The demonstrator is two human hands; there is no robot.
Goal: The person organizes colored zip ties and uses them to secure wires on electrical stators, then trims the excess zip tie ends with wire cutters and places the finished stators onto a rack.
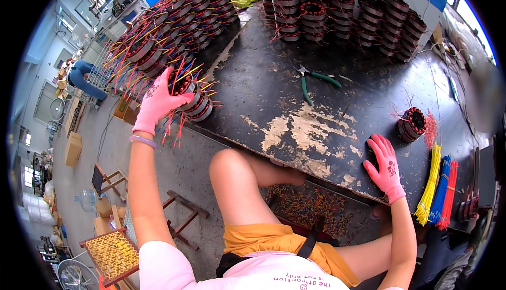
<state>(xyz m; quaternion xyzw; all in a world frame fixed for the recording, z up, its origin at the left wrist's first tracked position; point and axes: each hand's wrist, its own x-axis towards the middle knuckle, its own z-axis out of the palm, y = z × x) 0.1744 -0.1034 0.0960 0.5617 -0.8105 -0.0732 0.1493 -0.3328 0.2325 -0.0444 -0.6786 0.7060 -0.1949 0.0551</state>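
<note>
My left hand (158,101), in a pink glove, grips the upper part of a motor stator (198,105) at the table's left edge. Red, yellow and blue wires stick out of that stator, and the fingertips are partly hidden among them. Close behind it rise stacks of wired stators (182,24). My right hand (386,169), gloved in pink too, lies on the table's front edge with fingers spread and nothing in it. Beyond it to the right stands a single stator (411,125). Green-handled pliers (304,85) lie opened in the middle of the table.
Bundles of yellow wires (430,184), blue wires (443,190) and red wires (450,192) lie at the right. More stator stacks (313,21) line the back of the worn black table (253,74). Wire scraps (316,205) litter the floor below. A wooden stool (112,253) stands at lower left.
</note>
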